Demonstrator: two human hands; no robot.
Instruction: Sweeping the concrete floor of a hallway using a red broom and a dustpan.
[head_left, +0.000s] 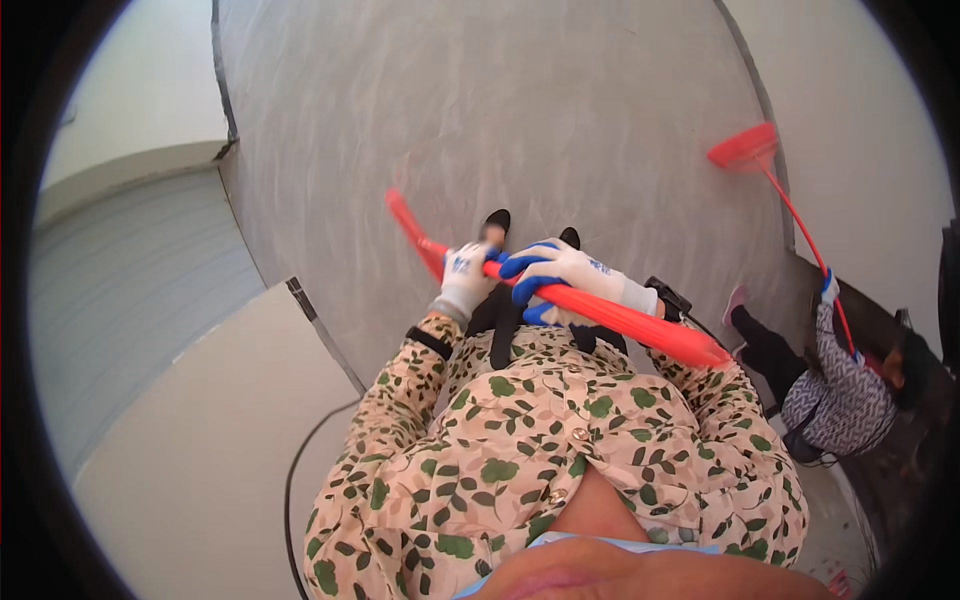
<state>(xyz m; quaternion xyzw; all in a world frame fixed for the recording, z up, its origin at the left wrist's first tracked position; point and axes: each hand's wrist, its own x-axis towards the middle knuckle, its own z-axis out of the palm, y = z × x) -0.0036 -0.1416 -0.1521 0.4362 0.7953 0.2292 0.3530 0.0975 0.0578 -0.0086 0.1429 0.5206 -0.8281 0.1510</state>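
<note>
My left hand (466, 271), in a white knit glove with a blue-coated palm, grips a long red object (630, 319) in front of my waist. My right hand (574, 271), gloved the same way, holds it just to the right, fingers curled over it. The object slants from upper left to lower right. Its right part is wide, streaked lengthwise and flared at the tip, close to my right forearm; its blurred left part bends upward beyond my left hand. Whether it is a broom or gathered plastic, I cannot tell. Below are my black shoes (498, 219) on the grey floor (480, 112).
On the right, another person (840, 405) with gloved hands holds a red broom (746, 148), its head on the floor beside the pale wall (855, 112). A bluish-grey panelled surface (142, 255) is at left. A black cable (292, 480) hangs beside my left arm.
</note>
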